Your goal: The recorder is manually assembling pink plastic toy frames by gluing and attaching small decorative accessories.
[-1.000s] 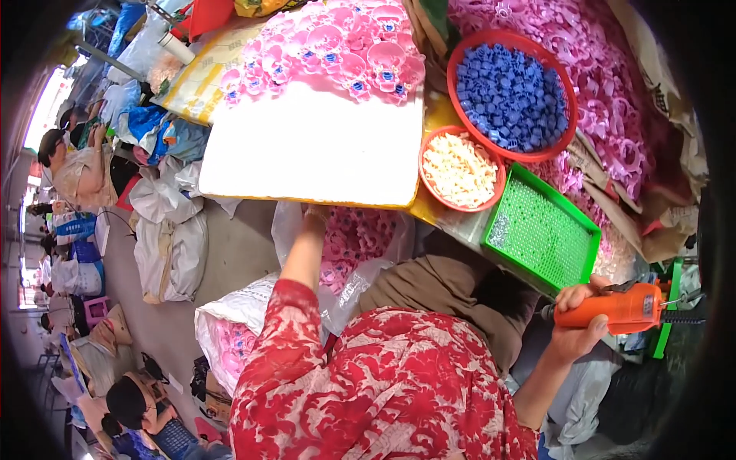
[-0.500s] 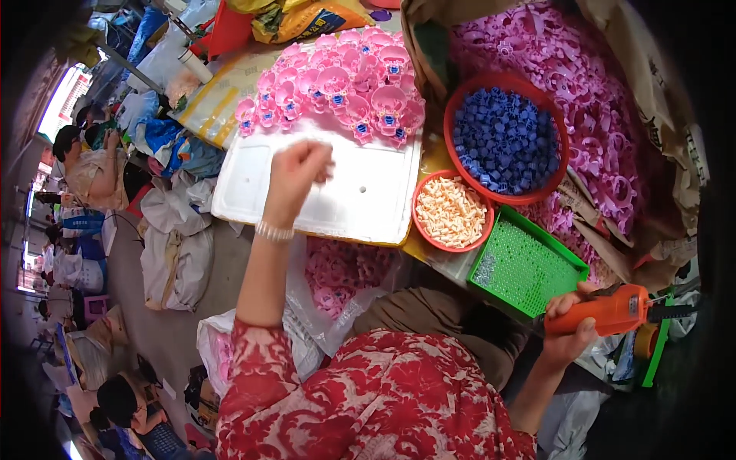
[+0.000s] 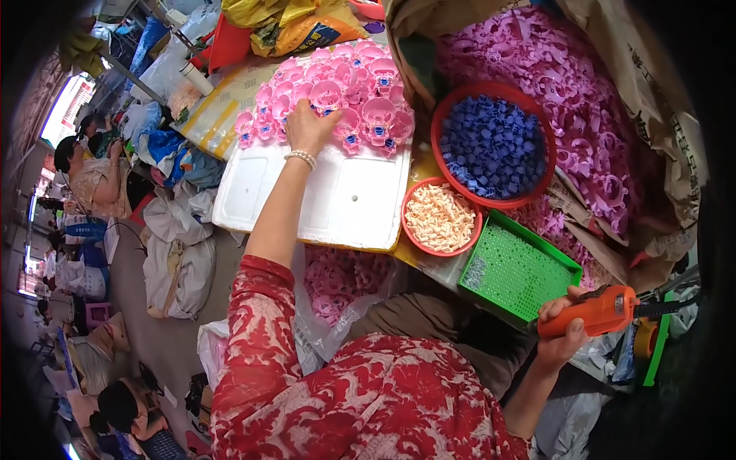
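My left hand, with a pearl bracelet at the wrist, is at the near edge of a pile of pink plastic parts with blue pieces in them. Its thumb and fingers are spread beside one pink part; whether they touch it is hard to see. The pile covers the far half of a white foam lid. At the right, my right hand is wrapped round an orange power screwdriver with a black cord, held by the near corner of a green tray of small metal pieces.
A red bowl of blue pieces and a smaller bowl of cream pegs stand right of the lid. Beyond them, a big brown sack holds pink parts. Below the lid is a plastic bag of pink parts. Other people sit far left.
My left hand has moved forward from above the bare lid to the pink pile, and its closed fingers have spread. My right hand still holds the screwdriver, nearly in place.
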Motion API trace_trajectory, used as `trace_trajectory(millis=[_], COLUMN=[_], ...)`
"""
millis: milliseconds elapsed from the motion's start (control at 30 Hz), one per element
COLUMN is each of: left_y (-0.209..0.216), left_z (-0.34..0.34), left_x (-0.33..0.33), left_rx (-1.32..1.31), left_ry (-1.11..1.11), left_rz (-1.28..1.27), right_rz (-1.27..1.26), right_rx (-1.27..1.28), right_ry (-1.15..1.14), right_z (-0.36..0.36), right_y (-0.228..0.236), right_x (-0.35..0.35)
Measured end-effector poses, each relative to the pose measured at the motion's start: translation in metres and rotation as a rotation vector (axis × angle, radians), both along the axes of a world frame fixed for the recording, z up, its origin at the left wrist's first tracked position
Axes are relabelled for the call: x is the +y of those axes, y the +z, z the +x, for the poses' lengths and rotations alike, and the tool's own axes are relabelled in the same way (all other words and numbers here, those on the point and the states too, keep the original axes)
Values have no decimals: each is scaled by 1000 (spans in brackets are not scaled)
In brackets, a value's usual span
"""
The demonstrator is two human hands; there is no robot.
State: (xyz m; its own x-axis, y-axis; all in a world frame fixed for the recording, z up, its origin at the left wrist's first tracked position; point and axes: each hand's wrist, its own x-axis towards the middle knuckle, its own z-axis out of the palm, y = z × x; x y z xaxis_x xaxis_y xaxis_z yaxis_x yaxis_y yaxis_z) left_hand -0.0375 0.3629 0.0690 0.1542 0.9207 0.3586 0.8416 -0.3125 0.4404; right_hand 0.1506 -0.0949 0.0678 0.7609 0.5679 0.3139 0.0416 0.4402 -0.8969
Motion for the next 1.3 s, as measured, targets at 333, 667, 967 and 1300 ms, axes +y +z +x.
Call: trace_trajectory(millis=[333, 667, 967, 1300], left_y=[-7, -20, -19, -43], left_z=[-25, -23, 1, 34], left_x=[-30, -106, -195, -277], left_rx=[-859, -1142, -1297, -1303], left_ry=[-218, -430, -692, -767], left_rz=[-421, -693, -1233, -1527], right_rz=[-18, -36, -123, -108], right_rx=[-11, 77, -98, -138], right_ry=[-10, 37, -65, -91], right_z=[3, 8, 25, 37], right_y=[-5, -6, 9, -12], right_x=[-3, -10, 16, 24])
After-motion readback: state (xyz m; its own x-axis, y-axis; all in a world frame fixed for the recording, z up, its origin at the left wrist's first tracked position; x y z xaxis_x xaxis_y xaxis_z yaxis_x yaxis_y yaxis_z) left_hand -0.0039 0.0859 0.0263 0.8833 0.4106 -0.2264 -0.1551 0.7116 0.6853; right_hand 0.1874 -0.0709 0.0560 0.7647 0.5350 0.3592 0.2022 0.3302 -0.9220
